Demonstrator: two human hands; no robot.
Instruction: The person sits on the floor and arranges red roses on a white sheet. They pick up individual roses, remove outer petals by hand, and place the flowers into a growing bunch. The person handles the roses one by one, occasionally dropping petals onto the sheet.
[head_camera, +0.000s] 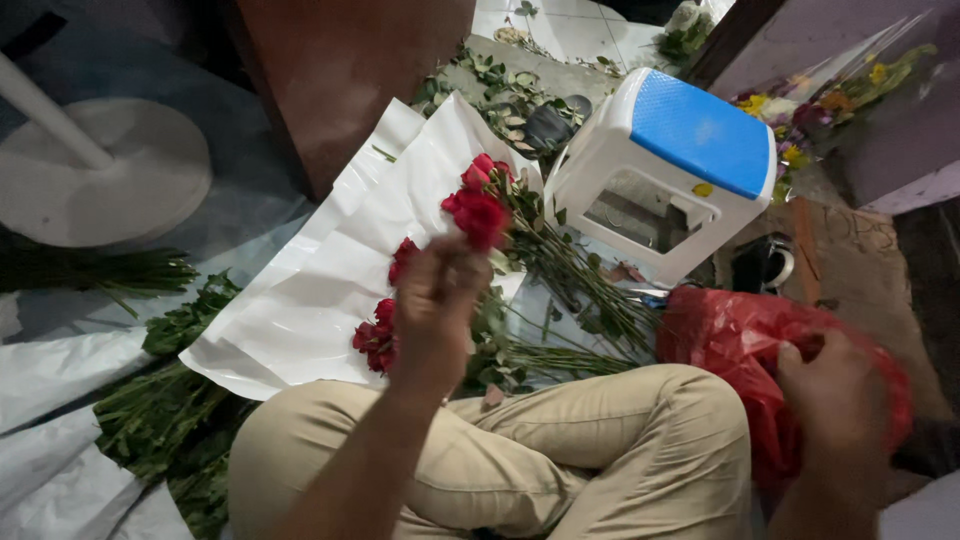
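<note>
your left hand (432, 300) has its grip clamped on a red rose (480, 215) above the white paper (330, 270). your right hand (835, 400) grips the red plastic bag (730, 335), beside the white stool (665, 170).

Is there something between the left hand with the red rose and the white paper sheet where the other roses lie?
Nothing visible. The left hand holds a red rose right above the white paper, where other roses lie. The right hand is apart, at the red plastic bag.
</note>
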